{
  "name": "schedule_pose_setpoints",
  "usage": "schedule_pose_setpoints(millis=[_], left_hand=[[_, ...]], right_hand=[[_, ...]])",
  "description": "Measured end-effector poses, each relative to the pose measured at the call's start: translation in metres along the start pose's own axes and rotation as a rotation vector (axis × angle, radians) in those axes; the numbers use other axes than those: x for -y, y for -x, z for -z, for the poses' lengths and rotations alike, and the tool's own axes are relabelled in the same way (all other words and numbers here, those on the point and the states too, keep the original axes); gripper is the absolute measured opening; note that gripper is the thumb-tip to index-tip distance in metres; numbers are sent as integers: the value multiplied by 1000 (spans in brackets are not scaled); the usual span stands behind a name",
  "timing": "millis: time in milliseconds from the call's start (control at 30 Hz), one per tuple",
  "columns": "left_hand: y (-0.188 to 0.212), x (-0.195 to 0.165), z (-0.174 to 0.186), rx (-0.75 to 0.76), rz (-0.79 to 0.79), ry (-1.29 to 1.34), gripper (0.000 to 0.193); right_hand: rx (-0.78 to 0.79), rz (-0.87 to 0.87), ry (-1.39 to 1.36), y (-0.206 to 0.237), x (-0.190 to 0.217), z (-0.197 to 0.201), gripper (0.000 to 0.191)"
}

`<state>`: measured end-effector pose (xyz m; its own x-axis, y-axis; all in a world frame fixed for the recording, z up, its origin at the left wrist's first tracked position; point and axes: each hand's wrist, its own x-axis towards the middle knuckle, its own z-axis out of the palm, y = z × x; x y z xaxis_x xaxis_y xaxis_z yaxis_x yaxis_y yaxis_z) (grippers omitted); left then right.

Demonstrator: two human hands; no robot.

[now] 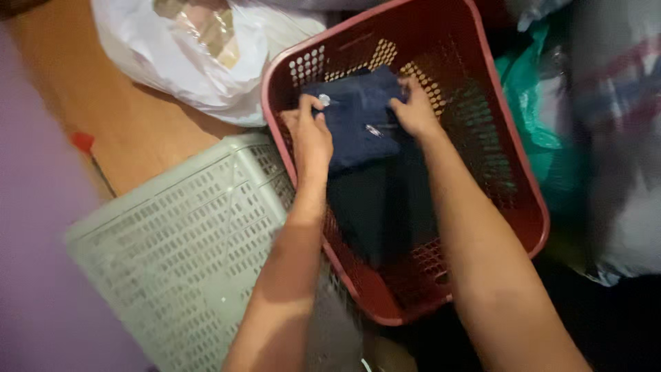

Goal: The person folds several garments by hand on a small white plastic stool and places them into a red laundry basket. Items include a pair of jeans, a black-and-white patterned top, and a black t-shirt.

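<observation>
Inside the big red basket [513, 172], which has a grey basket [179, 241] lying just beside it on my left and a white plastic bag [200, 55] past that, a folded dark blue cloth [358, 120] sits on top of a darker pile that is too dark for me to make out. The cloth's long side runs from near me up toward the far wall of the basket. My left hand [310, 134] pinches its left edge and my right hand [415, 110] pinches its right edge, so my hands are apart with the cloth between them, and some of my fingertips are hidden under the cloth.

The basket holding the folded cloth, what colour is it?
The basket is red with perforated walls, seen in the head view.
</observation>
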<state>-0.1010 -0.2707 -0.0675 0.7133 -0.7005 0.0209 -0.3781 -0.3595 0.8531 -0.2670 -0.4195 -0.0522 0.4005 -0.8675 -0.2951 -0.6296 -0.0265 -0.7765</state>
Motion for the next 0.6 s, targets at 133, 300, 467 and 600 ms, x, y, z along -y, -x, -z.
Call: schedule_pose_setpoints(millis=[133,300,467,600], left_hand=[[-14,17,-15,47,174,-34,37],[-10,14,-22,1,175,-183,56],[8,10,-30,220,-184,-479,65],[7,26,-43,335,-190,-559,66]], right_hand=[[-116,244,-41,-16,-6,-31,56],[-192,143,44,-21,-6,-51,60],[-313,168,479,4,-9,-52,56],[52,282,731,26,-17,-72,66]])
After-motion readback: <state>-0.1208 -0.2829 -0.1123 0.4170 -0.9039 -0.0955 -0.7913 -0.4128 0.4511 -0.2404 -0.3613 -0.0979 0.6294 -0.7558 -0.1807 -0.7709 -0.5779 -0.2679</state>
